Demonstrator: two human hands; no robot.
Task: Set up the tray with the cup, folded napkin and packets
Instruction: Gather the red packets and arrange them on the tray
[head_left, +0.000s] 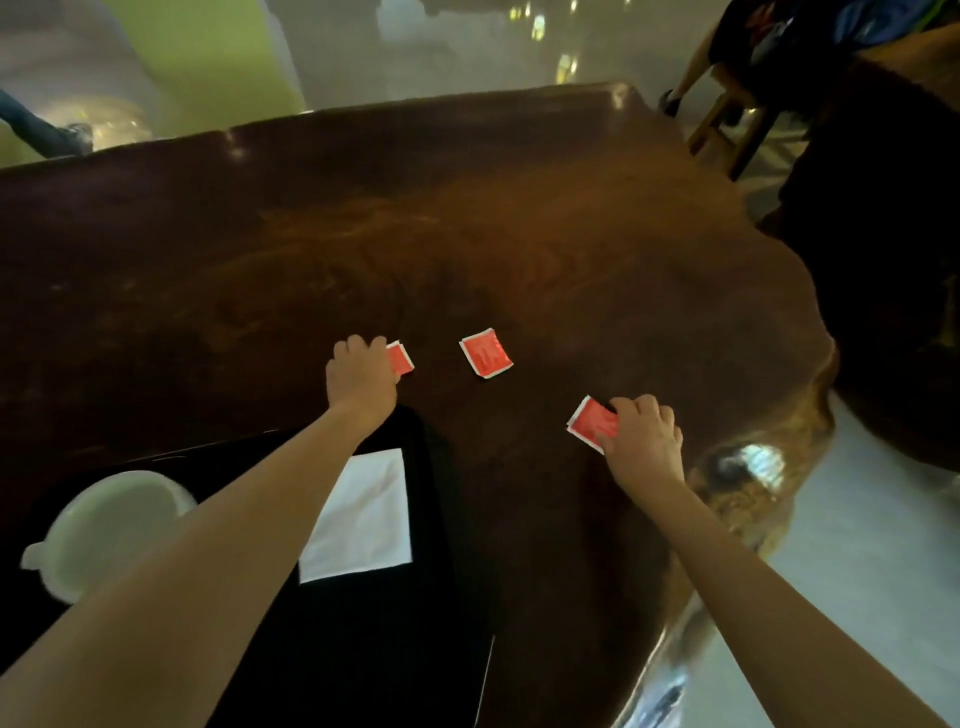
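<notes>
Both hands were out over the desk (519, 249), each at a red packet. The left hand (361, 376) had its fingers curled over the left packet (401, 358), which lay just beyond the far corner of the black tray (384, 649); most of that packet was hidden under the knuckles, so whether it was pinched or only covered could not be told. The right hand (647, 439) had thumb and fingers closed on the near-right packet (592, 423), whose free edge stuck out to the left; it seemed to be grasped, though it looked as if it lay on the wood and not lifted. A third packet (486, 353) sat untouched between the two hands, a little farther away.

On the tray the white cup (111, 530) stood at the left, partly crossed by the left forearm, and the folded napkin (363, 514) lay flat to its right. Those two parts of the job looked finished, so the step in hand appeared to be gathering the packets.

The next move would probably call for lifting each packet clear of the desk, carrying both back to a bare part of the tray, likely below or beside the napkin, and then returning for the middle packet. Thin, flat sachets on smooth wood may need a fingernail or a slide to get an edge up
</notes>
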